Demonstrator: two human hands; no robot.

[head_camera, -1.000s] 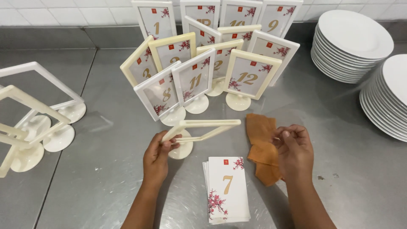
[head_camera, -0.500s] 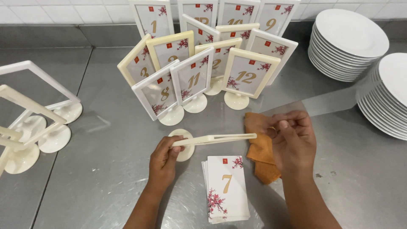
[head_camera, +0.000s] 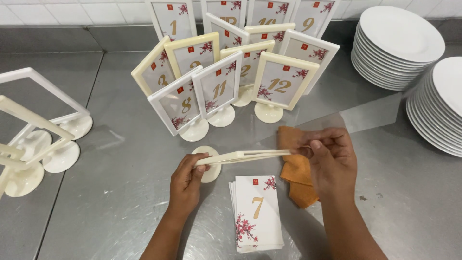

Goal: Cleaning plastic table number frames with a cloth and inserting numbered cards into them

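My left hand (head_camera: 187,180) grips the stem of a cream frame stand (head_camera: 245,156), just above its round base (head_camera: 210,169). The stand lies flat and edge-on, just above the steel table (head_camera: 120,192). My right hand (head_camera: 329,159) pinches at the frame's free end, where a clear plastic sheet (head_camera: 375,113) sticks out toward the upper right. An orange cloth (head_camera: 294,171) lies under my right hand. A stack of white number cards with red blossoms (head_camera: 257,212) rests between my forearms.
Several upright frames with gold-numbered cards (head_camera: 284,84) stand grouped behind my hands. Empty cream frames (head_camera: 43,125) stand at the left edge. Two stacks of white plates (head_camera: 399,43) (head_camera: 442,106) sit at the right, against a tiled wall.
The frame stand has tipped from showing its open face to lying flat and edge-on. My right hand left the orange cloth and pinched the frame's end. The clear sheet now shows at the right.
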